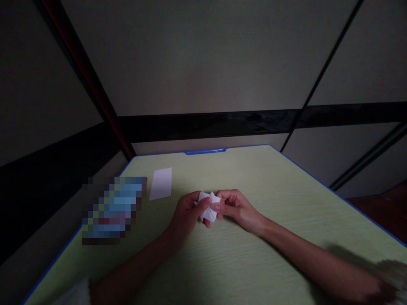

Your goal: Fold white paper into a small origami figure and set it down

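Observation:
Between my two hands is a small piece of folded white paper (207,214), with several pointed flaps and visible crease lines. My left hand (188,214) is closed on its left side, the thumb lying across the front and a fingertip showing below. From the right, my right hand (237,207) pinches the paper, its thumb near the middle beside the left thumb. The fingers behind the paper are partly hidden. Both hands are above the table, near its middle.
A flat white sheet of paper (161,184) lies on the pale green table (254,169) to the left. Beside it, a blurred-out bluish rectangular object (116,212) rests near the left edge. Light panels with a dark band (203,125) stand behind the table's blue rim.

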`<state>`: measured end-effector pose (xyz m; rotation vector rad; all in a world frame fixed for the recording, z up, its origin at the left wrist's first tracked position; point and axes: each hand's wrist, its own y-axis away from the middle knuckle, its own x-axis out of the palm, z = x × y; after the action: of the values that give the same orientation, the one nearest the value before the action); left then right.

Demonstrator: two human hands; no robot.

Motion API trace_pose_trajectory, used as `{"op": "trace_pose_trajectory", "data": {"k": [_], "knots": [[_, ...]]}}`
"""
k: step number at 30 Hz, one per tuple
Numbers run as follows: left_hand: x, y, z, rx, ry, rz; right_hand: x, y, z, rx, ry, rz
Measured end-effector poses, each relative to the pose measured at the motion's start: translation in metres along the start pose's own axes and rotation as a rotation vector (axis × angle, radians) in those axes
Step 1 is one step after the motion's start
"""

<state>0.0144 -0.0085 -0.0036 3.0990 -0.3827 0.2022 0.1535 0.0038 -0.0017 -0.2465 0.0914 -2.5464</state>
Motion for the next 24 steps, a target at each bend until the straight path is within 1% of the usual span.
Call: {"op": "trace_pose_trajectory", "data": {"k": [4,7,10,13,16,19,21,24], "knots": [[-0.0006,-0.0035,-0.0012,0.008,0.075,-0.026,-0.0015,-0.0021,-0.0034,-0.026,-0.06,-0.145],[-0.0013,-0.0056,-0.0014,-0.042,0.19,-0.003,-0.004,-0.0022,-0.0036,-0.064,-0.062,-0.26],[-0.0027,-0.0067,-0.0018,-0.1,0.255,0.018,-0.0054,-0.0016,-0.0025,-0.076,-0.056,-0.302],[-0.0035,-0.0069,-0.0032,-0.124,0.257,-0.026,-0.0054,-0.0014,-0.0017,-0.101,-0.069,-0.286],[-0.0033,-0.0066,-0.0045,-0.115,0.245,-0.087,-0.0051,-0.0016,-0.0011,-0.18,-0.086,-0.215],[-0.0032,-0.0064,-0.0036,-0.076,0.231,-0.098,-0.0051,-0.0019,-0.0006,-0.246,-0.081,-0.14],[-0.0034,-0.0065,-0.0018,-0.058,0.231,-0.1,-0.0051,-0.002,-0.0005,-0.254,-0.059,-0.111],[-0.004,-0.0069,0.0005,-0.068,0.238,-0.142,-0.0052,-0.0017,-0.0005,-0.244,-0.024,-0.108]]}}
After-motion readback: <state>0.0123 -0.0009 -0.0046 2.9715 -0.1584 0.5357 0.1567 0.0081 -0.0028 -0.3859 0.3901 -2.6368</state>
